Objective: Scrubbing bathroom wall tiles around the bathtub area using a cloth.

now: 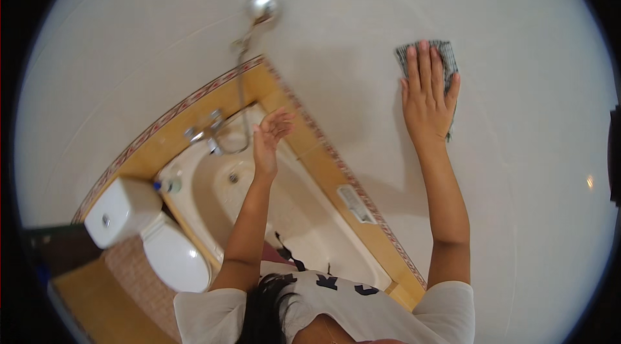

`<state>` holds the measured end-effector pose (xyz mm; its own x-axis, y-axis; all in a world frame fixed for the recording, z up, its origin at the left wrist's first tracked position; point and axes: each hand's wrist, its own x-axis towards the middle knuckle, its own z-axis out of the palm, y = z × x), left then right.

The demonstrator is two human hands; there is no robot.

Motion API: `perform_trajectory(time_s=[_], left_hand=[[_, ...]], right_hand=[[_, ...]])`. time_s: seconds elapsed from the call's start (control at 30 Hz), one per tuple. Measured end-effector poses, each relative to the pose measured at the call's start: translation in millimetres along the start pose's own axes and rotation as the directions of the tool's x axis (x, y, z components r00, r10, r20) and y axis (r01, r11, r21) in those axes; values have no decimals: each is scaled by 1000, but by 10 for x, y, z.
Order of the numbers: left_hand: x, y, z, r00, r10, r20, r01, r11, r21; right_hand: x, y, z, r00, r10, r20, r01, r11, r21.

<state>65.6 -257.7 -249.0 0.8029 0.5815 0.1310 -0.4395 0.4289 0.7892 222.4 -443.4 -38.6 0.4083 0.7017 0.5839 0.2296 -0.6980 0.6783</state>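
Observation:
My right hand [429,96] lies flat with spread fingers on a folded, striped grey cloth [451,65], pressing it against the white tiled wall [509,101]. Part of the cloth is hidden under the palm. My left hand [274,133] is raised over the bathtub [208,208], fingers loosely bent and apart, holding nothing. Near it, a metal shower hose [240,87] hangs from the shower head [263,7] down to the chrome tub mixer tap [211,133].
A white soap dish [356,204] is set in the yellow tile band below a patterned border. On the tub's corner stands a bottle [171,185] with a blue cap. Left of the tub is a white toilet [177,256] with its lid down.

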Motion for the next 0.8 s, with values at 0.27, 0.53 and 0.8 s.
perform_trajectory(time_s=[0.27,0.53,0.8], left_hand=[[-589,419,-1366,990,-132,-44,139,919,370],[-1259,477,-2052,949,-183,-258,293,812,504],[-1120,-240,-2080,964,-209,-164,261,861,437]], right_hand=[[-927,-1272,797,941,-301,158,299,954,33],[-1609,-1629,966,881,-416,225,412,909,67],[-1842,-1836,1152,950,-259,175,229,958,174]])
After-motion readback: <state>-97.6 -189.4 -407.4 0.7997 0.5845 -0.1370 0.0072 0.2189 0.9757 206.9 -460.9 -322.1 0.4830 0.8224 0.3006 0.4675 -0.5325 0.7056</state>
